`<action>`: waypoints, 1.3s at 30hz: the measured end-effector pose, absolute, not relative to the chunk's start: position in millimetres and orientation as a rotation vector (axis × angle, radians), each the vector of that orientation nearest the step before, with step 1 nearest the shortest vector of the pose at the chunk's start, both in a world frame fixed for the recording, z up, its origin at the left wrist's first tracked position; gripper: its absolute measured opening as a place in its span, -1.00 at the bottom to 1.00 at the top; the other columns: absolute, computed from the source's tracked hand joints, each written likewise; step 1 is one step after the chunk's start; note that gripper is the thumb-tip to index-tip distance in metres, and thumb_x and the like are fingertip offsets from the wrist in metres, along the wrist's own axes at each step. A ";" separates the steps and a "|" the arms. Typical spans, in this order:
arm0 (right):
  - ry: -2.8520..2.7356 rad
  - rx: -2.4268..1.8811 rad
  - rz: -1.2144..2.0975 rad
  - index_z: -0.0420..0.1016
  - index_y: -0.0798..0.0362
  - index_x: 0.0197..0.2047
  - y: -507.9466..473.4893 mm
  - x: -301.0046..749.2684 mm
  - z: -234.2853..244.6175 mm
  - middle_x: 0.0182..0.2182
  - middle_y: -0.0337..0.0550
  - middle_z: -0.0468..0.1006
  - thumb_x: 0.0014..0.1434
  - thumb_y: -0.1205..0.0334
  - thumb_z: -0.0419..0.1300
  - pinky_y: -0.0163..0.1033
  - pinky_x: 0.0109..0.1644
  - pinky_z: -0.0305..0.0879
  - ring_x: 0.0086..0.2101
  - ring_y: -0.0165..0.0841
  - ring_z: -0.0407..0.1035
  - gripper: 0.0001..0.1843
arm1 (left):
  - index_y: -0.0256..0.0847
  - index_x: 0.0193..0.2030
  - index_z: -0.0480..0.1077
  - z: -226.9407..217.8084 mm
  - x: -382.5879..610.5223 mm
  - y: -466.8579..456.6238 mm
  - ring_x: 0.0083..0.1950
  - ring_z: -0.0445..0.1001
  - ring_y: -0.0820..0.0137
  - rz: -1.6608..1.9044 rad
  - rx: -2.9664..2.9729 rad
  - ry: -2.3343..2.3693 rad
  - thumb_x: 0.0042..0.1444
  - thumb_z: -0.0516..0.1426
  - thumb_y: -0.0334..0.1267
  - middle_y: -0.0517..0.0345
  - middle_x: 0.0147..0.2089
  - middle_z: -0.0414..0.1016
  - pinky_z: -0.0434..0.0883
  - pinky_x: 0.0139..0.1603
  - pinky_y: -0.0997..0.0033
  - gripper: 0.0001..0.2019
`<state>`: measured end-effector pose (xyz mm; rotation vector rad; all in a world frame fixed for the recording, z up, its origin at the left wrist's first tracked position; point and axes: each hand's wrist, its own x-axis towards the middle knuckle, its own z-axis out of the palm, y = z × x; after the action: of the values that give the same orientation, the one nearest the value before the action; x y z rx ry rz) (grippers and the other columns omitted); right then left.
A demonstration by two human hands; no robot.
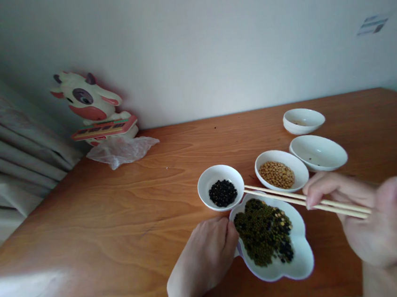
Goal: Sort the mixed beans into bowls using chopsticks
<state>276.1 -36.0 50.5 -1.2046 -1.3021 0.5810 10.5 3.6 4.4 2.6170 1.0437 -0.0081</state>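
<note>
My right hand is closed round a pair of pale wooden chopsticks, whose tips lie at the rim of a small white bowl of black beans. My left hand rests on the table with its fingers curled against the left edge of a white lobed dish that holds mixed green, black and yellow beans. A white bowl of yellow soybeans stands just behind the chopsticks.
Two more white bowls stand further back on the right of the wooden table. A cow-shaped toy and a crumpled clear plastic bag sit at the back left by the wall. A curtain hangs on the left.
</note>
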 end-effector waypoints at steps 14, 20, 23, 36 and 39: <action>-1.377 -1.384 0.483 0.58 -0.07 -0.49 -58.5 322.3 35.8 -0.53 -0.13 0.55 0.40 -0.42 -0.36 -0.10 -0.32 0.30 -0.41 -0.20 0.42 -0.09 | -0.27 0.07 0.45 -7.7 10.4 7.6 -0.08 0.59 0.15 0.126 2.968 1.144 0.44 -0.14 -0.47 -0.11 -0.04 0.61 0.55 -0.04 0.12 -0.65; -1.391 -1.415 0.489 0.58 -0.07 -0.49 -61.8 326.2 37.5 -0.52 -0.13 0.54 0.40 -0.41 -0.36 -0.10 -0.31 0.26 -0.40 -0.20 0.41 -0.10 | -0.15 -0.18 0.49 17.0 21.0 16.8 -0.12 0.62 0.27 0.174 2.362 1.288 0.53 -0.18 -0.26 0.05 -0.22 0.64 0.45 0.01 0.34 -0.57; -1.430 -1.473 0.552 0.56 -0.07 -0.49 -64.3 324.8 35.1 -0.51 -0.12 0.54 0.39 -0.41 -0.40 -0.10 -0.33 0.26 -0.41 -0.19 0.41 -0.08 | -0.14 -0.21 0.48 21.5 23.1 17.4 -0.09 0.62 0.25 0.161 2.282 1.309 0.54 -0.19 -0.22 0.05 -0.22 0.64 0.42 0.06 0.33 -0.55; -1.537 -1.409 0.759 0.53 -0.06 -0.47 -63.1 311.6 25.3 -0.51 -0.12 0.50 0.39 -0.41 -0.41 -0.13 -0.38 0.25 -0.44 -0.21 0.39 -0.10 | -0.15 -0.16 0.48 15.5 23.2 15.5 0.00 0.59 0.23 0.163 2.236 1.309 0.52 -0.17 -0.20 0.02 -0.15 0.64 0.40 0.20 0.26 -0.58; -1.542 -1.357 0.831 0.54 -0.04 -0.43 -60.3 305.3 19.6 -0.47 -0.10 0.52 0.41 -0.36 -0.39 -0.13 -0.33 0.26 -0.40 -0.20 0.41 -0.13 | -0.15 -0.14 0.49 18.2 24.3 14.8 -0.03 0.59 0.24 0.158 2.240 1.315 0.52 -0.17 -0.22 0.02 -0.15 0.64 0.40 0.17 0.28 -0.59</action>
<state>305.3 -60.3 19.6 -1.3573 -1.5422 0.8308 24.3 14.8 18.2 2.2403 1.3153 0.1584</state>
